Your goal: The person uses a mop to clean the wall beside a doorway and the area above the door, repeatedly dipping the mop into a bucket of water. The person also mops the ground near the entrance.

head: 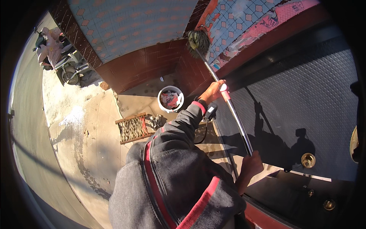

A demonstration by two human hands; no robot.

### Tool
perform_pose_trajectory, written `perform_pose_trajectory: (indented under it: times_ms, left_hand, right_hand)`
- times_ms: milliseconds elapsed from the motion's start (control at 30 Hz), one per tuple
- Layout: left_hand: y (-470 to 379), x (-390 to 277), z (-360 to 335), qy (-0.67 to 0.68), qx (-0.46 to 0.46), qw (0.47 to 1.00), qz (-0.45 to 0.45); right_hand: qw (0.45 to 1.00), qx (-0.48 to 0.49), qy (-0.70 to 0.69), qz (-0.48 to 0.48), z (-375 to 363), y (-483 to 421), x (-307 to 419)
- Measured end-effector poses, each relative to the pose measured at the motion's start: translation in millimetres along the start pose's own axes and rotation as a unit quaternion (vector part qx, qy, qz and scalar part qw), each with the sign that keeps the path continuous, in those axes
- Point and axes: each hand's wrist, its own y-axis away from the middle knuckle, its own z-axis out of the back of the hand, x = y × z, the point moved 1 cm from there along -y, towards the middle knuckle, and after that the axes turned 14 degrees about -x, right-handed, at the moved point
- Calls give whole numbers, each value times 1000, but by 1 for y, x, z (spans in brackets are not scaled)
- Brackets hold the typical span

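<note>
My left hand [212, 91] grips the upper part of a metal mop handle [238, 120], close to its pink collar. Lower down, near the handle's end, my right hand [252, 167] is closed around it. The pole slants up and away to a grey string mop head [200, 43], which is against the corner of the tiled wall. Beside the mop head, a red-orange torn patch [206, 21] borders the blue patterned wall tiles [243, 17]. Ragged pink paper [266, 24] runs along the lower edge of those tiles.
Below the wall stands a white bucket [158, 100] holding paper scraps. A small woven stool [132, 128] and a crumpled cloth [155, 121] are on the paving to my left. A dark metal door [274, 94] with brass-coloured knobs [308, 160] is at right. Farther left stands a two-wheeler [70, 73].
</note>
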Motion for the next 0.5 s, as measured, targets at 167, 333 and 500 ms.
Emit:
perform_pose_trajectory:
  times_ms: [167, 333, 500]
  left_hand:
    - [-19, 26, 23, 104, -70, 989, 83]
    - [11, 51, 6, 9, -43, 998, 47]
    - [71, 71, -26, -84, 40, 996, 3]
  right_hand:
    - [1000, 21, -18, -11, -23, 9, 15]
    - [994, 110, 5, -28, 1, 20, -20]
    - [996, 90, 25, -9, 41, 38, -72]
